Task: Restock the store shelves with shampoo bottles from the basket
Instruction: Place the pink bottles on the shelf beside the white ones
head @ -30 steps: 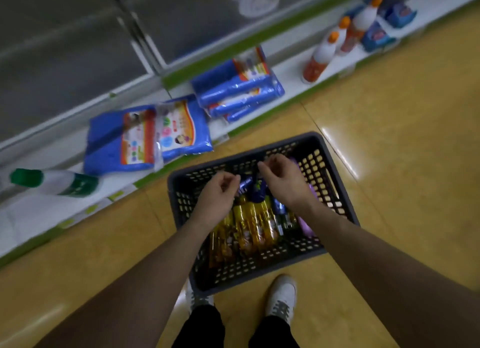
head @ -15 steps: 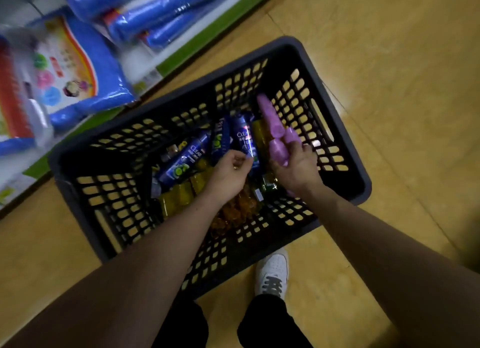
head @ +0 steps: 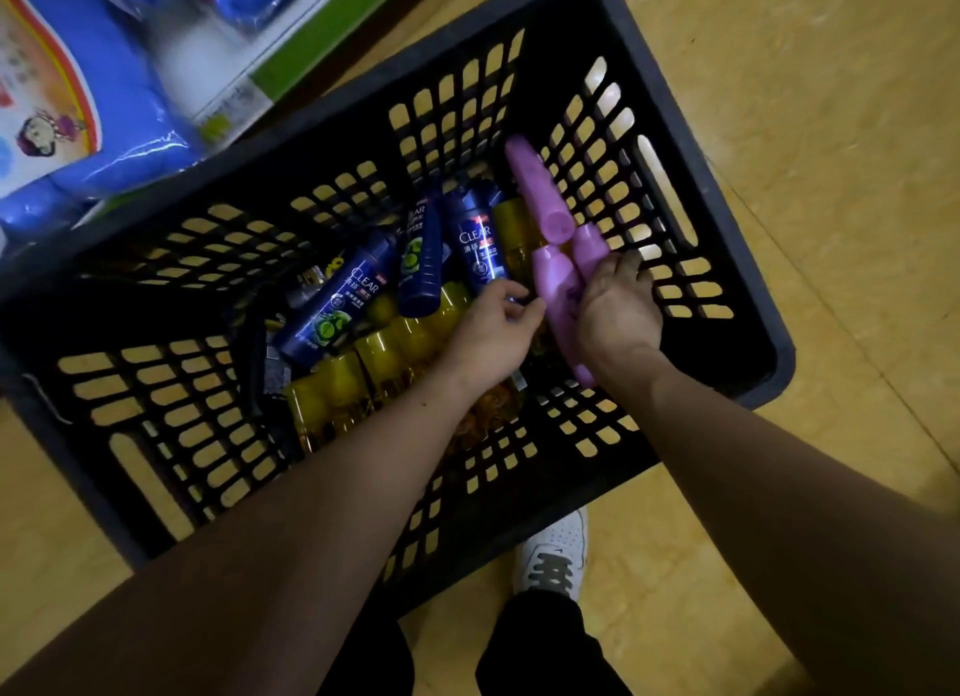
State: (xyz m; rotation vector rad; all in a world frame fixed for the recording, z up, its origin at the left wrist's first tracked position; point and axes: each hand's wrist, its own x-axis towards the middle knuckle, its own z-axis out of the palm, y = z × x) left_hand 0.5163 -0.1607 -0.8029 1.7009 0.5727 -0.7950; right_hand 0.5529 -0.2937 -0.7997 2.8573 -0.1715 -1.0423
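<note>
A dark slotted plastic basket (head: 717,186) stands on the floor below me. Inside lie three dark blue Clear shampoo bottles (head: 480,246), several amber-yellow bottles (head: 384,352) and pink-purple bottles (head: 537,196). My right hand (head: 618,311) is inside the basket, its fingers curled round a pink-purple bottle (head: 558,280) lying near the right wall. My left hand (head: 493,332) reaches in beside it, its fingertips pinching at the lower end of a blue bottle, right next to the pink one. My hands hide the lower ends of the bottles.
The bottom shelf (head: 208,72) with its green front edge runs along the top left, holding blue plastic-wrapped packs (head: 88,103). A yellow tiled floor (head: 831,98) surrounds the basket. My white shoe (head: 553,555) stands just behind the basket's near wall.
The view has dropped closer over the basket. Both hands went down from the rim among the bottles; my right hand has closed round a pink-purple bottle, my left has reached the blue one.
</note>
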